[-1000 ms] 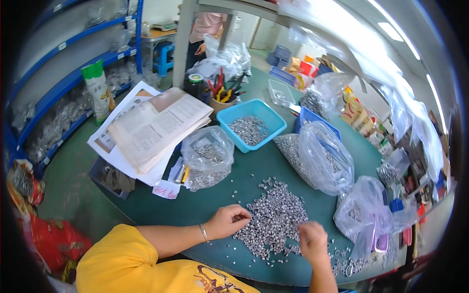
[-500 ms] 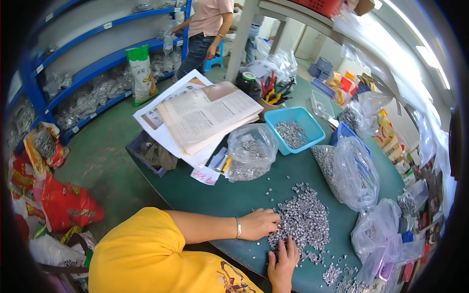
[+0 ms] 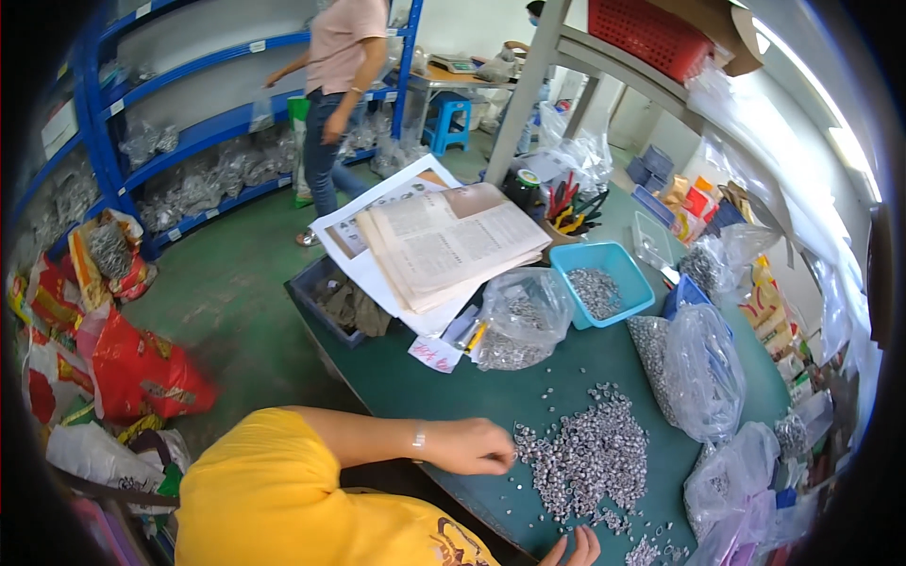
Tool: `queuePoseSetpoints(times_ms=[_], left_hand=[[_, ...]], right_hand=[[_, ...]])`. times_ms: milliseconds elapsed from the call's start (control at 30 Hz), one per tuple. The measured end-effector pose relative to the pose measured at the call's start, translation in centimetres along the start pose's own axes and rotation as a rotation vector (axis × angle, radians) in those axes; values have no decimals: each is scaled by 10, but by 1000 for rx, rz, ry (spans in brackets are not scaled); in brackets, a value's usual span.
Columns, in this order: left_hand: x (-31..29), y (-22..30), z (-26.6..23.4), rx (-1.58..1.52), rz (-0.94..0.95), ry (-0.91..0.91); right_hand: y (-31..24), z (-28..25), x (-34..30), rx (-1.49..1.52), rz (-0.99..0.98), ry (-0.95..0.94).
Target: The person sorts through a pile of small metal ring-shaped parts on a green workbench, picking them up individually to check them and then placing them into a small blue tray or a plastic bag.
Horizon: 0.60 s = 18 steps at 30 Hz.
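Note:
A heap of small grey metal ring-like pieces (image 3: 596,457) lies spread on the green tabletop. My left hand (image 3: 475,446), with a band at its wrist, is just left of the heap near the table's edge. Its fingers are curled together, and whatever they may hold is hidden. At the bottom edge of the view my right hand (image 3: 576,549) is partly cut off, its visible fingers apart and nothing seen in them. It is below the heap, beside a smaller cluster of pieces (image 3: 643,552).
Behind the heap stand a clear bag of pieces (image 3: 524,325) and a light-blue basin (image 3: 618,318). Newspapers (image 3: 444,247) overlie a grey bin (image 3: 304,283). More filled bags (image 3: 703,373) line the right side. A person in pink (image 3: 347,47) walks by blue shelves (image 3: 217,134).
My left hand has drawn back leftward off the heap, its fingers curled. My right hand has moved down toward the bottom edge. The view has shifted, and the person by the shelves has moved left.

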<state>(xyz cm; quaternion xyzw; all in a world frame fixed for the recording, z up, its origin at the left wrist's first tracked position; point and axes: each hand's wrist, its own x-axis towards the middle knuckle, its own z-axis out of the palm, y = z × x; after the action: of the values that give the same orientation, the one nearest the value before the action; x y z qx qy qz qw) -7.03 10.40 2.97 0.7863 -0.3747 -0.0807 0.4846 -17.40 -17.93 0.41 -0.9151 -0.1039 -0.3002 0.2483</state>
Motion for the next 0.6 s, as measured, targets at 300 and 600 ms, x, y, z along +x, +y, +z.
queuePoseSetpoints(times_ms=[300,600], left_hand=[[-151,-16,-1,197,-513,-929],[-292,-43,102,-232,-966,-614]], right_hand=[[-3,-48,-46,34,87,-12],[-10,-41,-40,88,92,-137]])
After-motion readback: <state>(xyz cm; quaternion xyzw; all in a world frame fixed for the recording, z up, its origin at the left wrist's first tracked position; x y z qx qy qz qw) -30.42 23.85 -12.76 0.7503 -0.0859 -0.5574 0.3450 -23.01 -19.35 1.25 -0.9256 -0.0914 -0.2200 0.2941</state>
